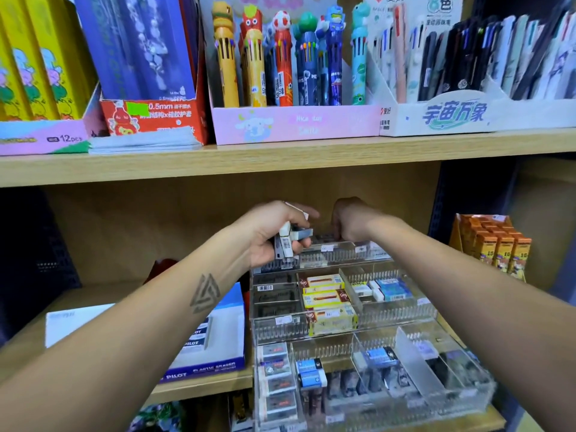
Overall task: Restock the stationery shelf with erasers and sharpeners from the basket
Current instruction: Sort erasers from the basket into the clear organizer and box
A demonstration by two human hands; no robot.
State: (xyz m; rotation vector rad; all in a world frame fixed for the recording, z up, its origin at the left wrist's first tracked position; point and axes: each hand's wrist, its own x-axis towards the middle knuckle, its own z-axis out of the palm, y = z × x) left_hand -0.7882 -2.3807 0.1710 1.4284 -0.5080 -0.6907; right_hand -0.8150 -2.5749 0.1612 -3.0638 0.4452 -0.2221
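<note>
The left hand [274,232] is grasping a bunch of small erasers [288,241] over the back row of the clear acrylic organizer [405,310]. The right hand [349,222] is curled there, its hold unclear. Likely best: feeding them in singly, labels forward.

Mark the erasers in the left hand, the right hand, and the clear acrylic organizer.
erasers [288,241], head view, white sleeve of the frontmost one.
right hand [350,221], head view, back of the hand.
clear acrylic organizer [402,307], head view, middle-tier front wall.

We saw a matt wooden shelf [280,163], a glossy clear plastic organizer [389,310], and cardboard display boxes [296,124].
</note>
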